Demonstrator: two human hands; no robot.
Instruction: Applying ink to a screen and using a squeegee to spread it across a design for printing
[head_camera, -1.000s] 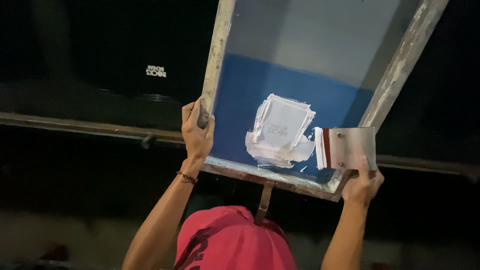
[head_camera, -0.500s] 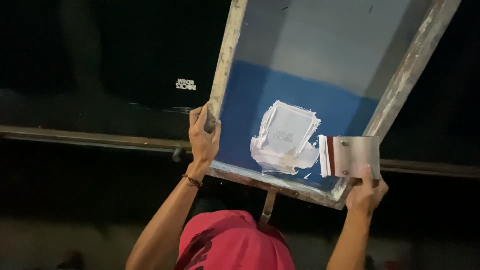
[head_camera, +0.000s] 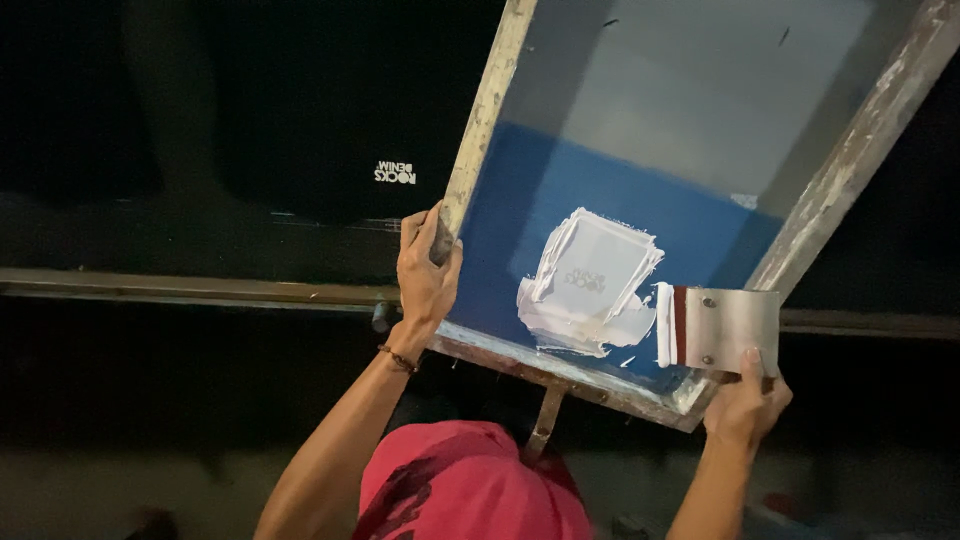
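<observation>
Frame (head_camera: 480, 130): worn wood, rough, flecked with dried paint. Mesh (head_camera: 620, 190): smooth fabric, matt, coated blue below, grey above. Ink (head_camera: 585, 285): thick, white, wet-glossy. Squeegee (head_camera: 725, 328): brushed metal holder, dull sheen, two rivets seen. Cap (head_camera: 470, 490): red cloth, matt.

A single head-worn camera looks down from above and behind a red cap (head_camera: 470, 490), close over a wood-framed blue mesh printing screen (head_camera: 640, 200) tilted above a dark, long printing table (head_camera: 180, 290).
</observation>
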